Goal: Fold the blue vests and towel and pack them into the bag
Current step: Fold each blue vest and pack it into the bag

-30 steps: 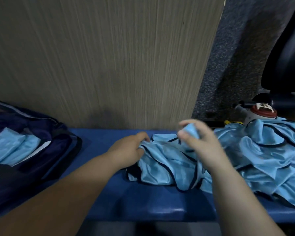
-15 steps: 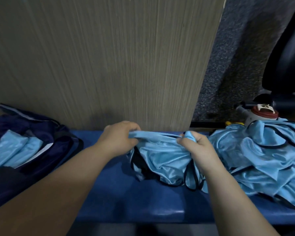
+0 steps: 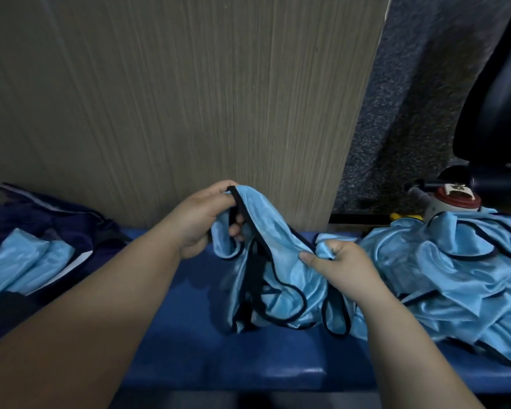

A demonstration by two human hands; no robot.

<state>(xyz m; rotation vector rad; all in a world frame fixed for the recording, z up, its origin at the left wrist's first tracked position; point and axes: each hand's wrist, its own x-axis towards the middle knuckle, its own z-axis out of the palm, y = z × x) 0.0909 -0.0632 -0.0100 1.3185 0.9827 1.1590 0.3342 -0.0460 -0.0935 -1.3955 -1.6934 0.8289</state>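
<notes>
Head view: the blue worktop [image 3: 171, 343] runs across the lower frame. Its back edge meets a wood-grain panel [image 3: 189, 98], and its front edge shows as a lighter strip near the bottom. The only bare stretch lies in the middle-left, between the dark navy bag [image 3: 71, 219] and the held vest. The bag sits open at the left end against the panel, with folded light-blue vests [image 3: 21, 261] lying inside it. The right end is covered by a rumpled pile of vests [image 3: 455, 278] that spreads to the frame's right edge and close to the front edge. Behind the pile stands a container with a red lid [image 3: 456, 199], with a dark chair [image 3: 499, 84] above it.

The left hand [image 3: 199, 222] is raised above the worktop, just in front of the panel. Its fingers are curled round the black-trimmed edge of a light-blue vest [image 3: 278, 261], with the thumb on top. The right hand [image 3: 344, 268] sits lower and to the right, clenched on a bunch of the same vest, with the thumb pointing left. The vest sags between the two hands, and its lower folds rest on the worktop, touching the pile. Both forearms enter from the bottom of the frame.
</notes>
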